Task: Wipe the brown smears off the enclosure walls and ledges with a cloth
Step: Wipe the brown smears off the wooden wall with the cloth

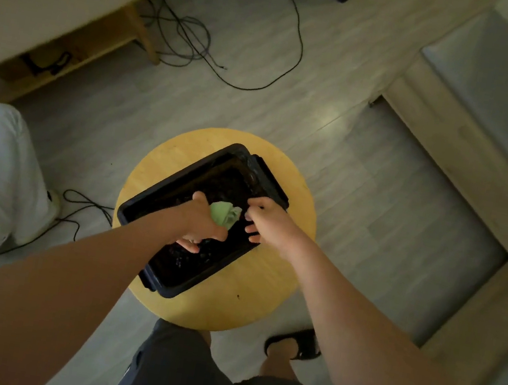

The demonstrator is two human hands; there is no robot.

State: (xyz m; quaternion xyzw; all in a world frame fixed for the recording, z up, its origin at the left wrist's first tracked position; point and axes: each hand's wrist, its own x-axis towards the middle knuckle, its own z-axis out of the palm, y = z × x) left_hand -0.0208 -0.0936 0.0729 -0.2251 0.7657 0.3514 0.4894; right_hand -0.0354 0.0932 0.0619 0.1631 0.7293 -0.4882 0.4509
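Mid-wipe inside the black enclosure [160, 185]
My left hand [204, 222], fingers curled round the green cloth [224, 215], works over the enclosure's middle; my right hand [266, 220], fingers spread, sits at its right rim. Next, I reckon, firm strokes toward its far wall and ledge.

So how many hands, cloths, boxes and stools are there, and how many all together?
Hands: 2, left hand and right hand
Cloth: 1
Box: 1
Stool: 1
Total: 5
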